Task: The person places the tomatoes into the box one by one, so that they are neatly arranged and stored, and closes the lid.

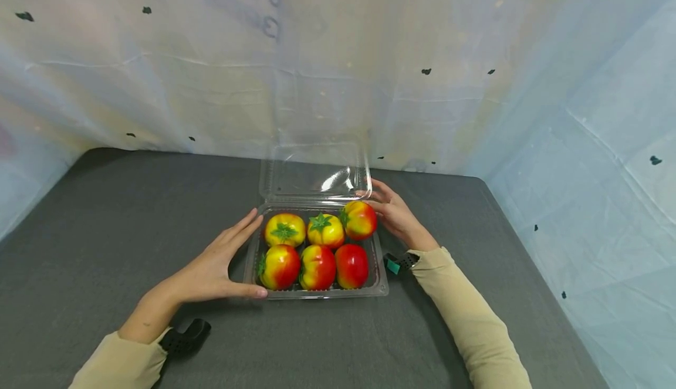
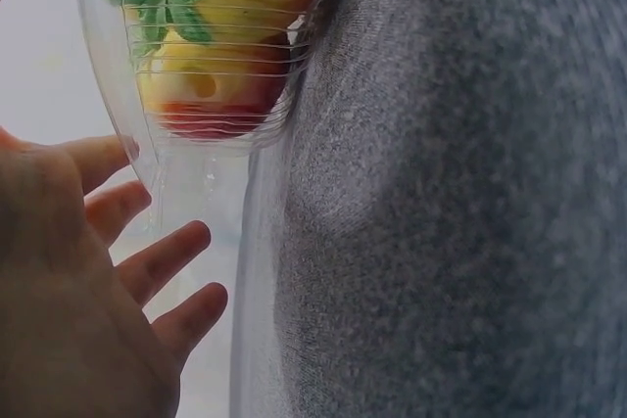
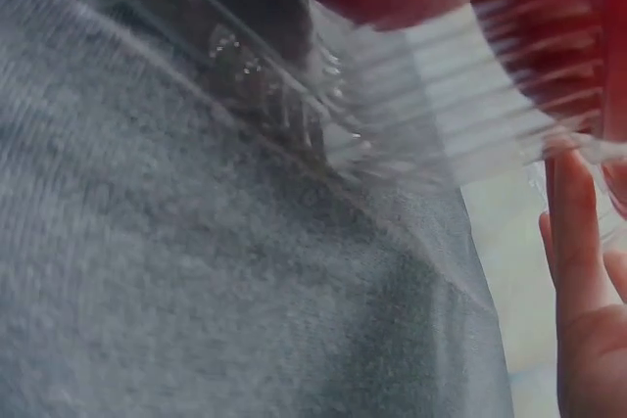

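Observation:
A clear plastic clamshell box (image 1: 377,286) lies on the table with its lid (image 1: 311,169) raised at the back. Inside, several yellow-and-red tomatoes with green tops stand in two rows. The back-right tomato (image 1: 359,220) sits a little higher than its neighbours, by the box's corner. My left hand (image 1: 211,269) spreads along the left side, fingers straight and thumb at the front-left corner; the left wrist view shows its fingertips at the rim. My right hand (image 1: 393,213) is at the back-right corner, fingers extended beside that tomato and the lid's edge. Its thumb is hard to make out.
A dark grey cloth covers the table (image 1: 158,213). Pale plastic sheeting (image 1: 343,54) hangs behind it, and more sheeting (image 1: 607,189) stands along the right edge. Black bands (image 1: 185,337) are worn at both wrists.

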A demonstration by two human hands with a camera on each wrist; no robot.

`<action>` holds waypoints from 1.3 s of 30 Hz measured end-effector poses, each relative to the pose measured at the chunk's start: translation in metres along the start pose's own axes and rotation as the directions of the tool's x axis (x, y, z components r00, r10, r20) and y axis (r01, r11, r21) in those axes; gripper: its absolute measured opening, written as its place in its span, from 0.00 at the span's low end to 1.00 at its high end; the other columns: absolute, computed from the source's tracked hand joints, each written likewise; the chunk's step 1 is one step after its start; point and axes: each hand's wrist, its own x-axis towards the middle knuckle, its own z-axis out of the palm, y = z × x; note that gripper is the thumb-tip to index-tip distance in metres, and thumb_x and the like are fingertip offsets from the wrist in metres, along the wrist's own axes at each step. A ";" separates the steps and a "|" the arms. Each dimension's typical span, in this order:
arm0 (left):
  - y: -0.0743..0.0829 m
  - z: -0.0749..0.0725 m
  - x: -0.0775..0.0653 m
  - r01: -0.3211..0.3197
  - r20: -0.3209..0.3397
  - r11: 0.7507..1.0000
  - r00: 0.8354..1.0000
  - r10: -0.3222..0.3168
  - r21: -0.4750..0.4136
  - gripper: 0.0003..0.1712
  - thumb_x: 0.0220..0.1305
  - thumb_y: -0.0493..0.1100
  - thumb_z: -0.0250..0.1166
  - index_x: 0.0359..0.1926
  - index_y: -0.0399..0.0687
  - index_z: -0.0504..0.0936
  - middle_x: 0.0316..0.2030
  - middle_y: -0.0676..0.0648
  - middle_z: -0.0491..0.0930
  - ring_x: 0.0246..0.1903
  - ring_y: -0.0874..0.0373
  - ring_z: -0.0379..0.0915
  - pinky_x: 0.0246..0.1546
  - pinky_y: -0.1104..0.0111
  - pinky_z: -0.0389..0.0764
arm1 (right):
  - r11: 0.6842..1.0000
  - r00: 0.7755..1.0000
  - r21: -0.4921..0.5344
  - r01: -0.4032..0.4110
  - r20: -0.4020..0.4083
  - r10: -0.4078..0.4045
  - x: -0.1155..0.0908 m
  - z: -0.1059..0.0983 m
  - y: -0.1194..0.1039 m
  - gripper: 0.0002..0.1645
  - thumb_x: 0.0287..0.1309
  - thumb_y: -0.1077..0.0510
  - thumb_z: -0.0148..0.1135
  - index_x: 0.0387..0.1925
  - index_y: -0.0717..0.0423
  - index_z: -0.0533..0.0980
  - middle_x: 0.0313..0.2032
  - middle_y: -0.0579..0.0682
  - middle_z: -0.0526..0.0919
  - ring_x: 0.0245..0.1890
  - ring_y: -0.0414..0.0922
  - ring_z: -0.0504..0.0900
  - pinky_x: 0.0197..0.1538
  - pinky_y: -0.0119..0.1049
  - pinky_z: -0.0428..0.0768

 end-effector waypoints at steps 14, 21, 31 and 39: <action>0.003 0.001 -0.006 -0.023 0.003 1.000 1.000 0.023 -0.006 0.69 0.43 0.63 0.76 0.77 0.59 0.41 0.77 0.48 0.35 0.70 0.31 0.41 0.53 0.26 0.52 | 0.999 0.999 -0.042 0.008 0.043 -0.007 -0.008 -0.003 0.002 0.39 0.65 0.67 0.50 0.74 0.56 0.49 0.65 0.68 0.65 0.49 0.40 0.78 0.53 0.32 0.78; 0.002 0.002 -0.006 -0.025 0.002 1.000 1.000 0.025 -0.002 0.69 0.43 0.63 0.76 0.77 0.59 0.41 0.77 0.48 0.35 0.70 0.31 0.41 0.53 0.26 0.53 | 0.999 0.999 -0.026 0.026 0.043 -0.025 -0.008 -0.002 0.002 0.40 0.65 0.68 0.50 0.74 0.55 0.48 0.64 0.69 0.64 0.46 0.38 0.79 0.50 0.30 0.79; 0.001 0.003 -0.004 -0.021 -0.002 1.000 1.000 0.021 -0.006 0.68 0.43 0.64 0.76 0.77 0.59 0.42 0.77 0.48 0.36 0.71 0.33 0.42 0.54 0.28 0.54 | 0.997 0.996 -0.047 0.062 0.067 -0.059 -0.002 -0.005 0.003 0.40 0.66 0.68 0.49 0.74 0.47 0.49 0.64 0.66 0.65 0.46 0.38 0.82 0.52 0.35 0.79; 0.003 0.005 -0.001 -0.024 -0.008 1.000 1.000 0.024 -0.001 0.68 0.42 0.64 0.75 0.77 0.58 0.42 0.77 0.49 0.36 0.70 0.34 0.42 0.54 0.28 0.55 | 0.991 0.988 -0.032 0.127 0.087 -0.124 -0.002 -0.009 0.007 0.39 0.67 0.69 0.47 0.74 0.49 0.48 0.63 0.68 0.63 0.48 0.39 0.80 0.51 0.33 0.79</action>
